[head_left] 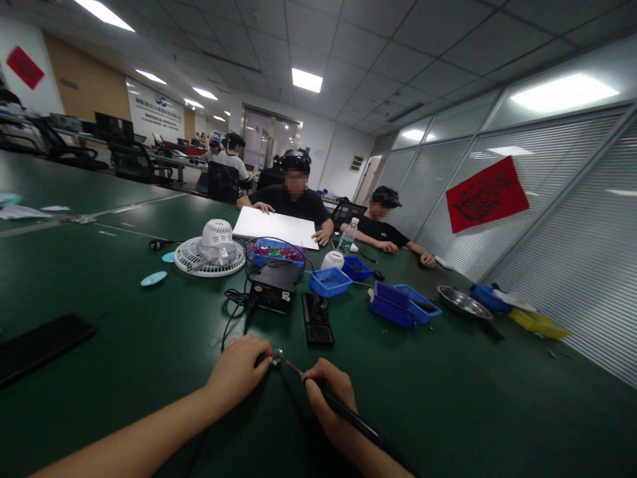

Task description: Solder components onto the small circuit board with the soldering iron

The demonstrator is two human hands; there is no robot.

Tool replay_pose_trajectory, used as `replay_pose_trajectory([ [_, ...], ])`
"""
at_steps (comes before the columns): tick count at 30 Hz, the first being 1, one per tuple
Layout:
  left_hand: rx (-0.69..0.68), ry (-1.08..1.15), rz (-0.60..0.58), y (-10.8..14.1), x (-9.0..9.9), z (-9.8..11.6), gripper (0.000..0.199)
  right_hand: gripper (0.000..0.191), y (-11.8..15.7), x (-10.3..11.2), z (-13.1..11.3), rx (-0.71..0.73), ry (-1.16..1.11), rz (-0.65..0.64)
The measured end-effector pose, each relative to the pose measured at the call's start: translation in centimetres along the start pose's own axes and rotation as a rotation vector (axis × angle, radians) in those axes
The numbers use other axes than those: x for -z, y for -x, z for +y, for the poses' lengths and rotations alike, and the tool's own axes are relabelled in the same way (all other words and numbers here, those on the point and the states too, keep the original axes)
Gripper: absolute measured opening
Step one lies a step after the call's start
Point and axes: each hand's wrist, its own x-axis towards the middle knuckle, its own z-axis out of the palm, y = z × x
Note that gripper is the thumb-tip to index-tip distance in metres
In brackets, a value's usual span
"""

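My right hand [332, 397] is closed around the black handle of a soldering iron [355, 419], whose thin metal tip slants up to the left. At that tip is a small green circuit board [277, 356], pinched between the thumb and fingers of my left hand [243, 364]. Whether the tip touches the board is too small to tell. Just beyond my hands stand a black soldering station [273, 287] with cables and a black iron stand [317, 318].
Past the station sit a white fan [212, 252], a blue tray [279, 251] of red wires and a small blue tray [330, 282]. To the right are blue bins [392, 304], a metal pan [464, 302] and a yellow tray [540, 324]. Two people sit across the table.
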Motion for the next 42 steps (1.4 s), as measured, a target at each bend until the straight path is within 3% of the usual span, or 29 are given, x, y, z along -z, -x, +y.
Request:
replay_pose_trajectory([
  [18, -0.009, -0.002, 0.007, -0.01, -0.09, -0.07, 0.015, 0.015, 0.19, -0.03, 0.08, 0.044, 0.036, 0.027],
  [32, -0.017, -0.011, 0.018, -0.07, -0.37, -0.36, 0.015, 0.009, 0.13, 0.02, -0.08, 0.366, 0.199, -0.100],
  [37, -0.011, -0.012, 0.017, -0.03, -0.24, -0.28, 0.016, 0.009, 0.27, 0.09, -0.22, 0.347, 0.186, 0.014],
  [42, -0.009, -0.009, 0.017, -0.04, -0.37, -0.42, 0.016, 0.011, 0.27, 0.00, -0.29, 0.385, 0.176, 0.035],
])
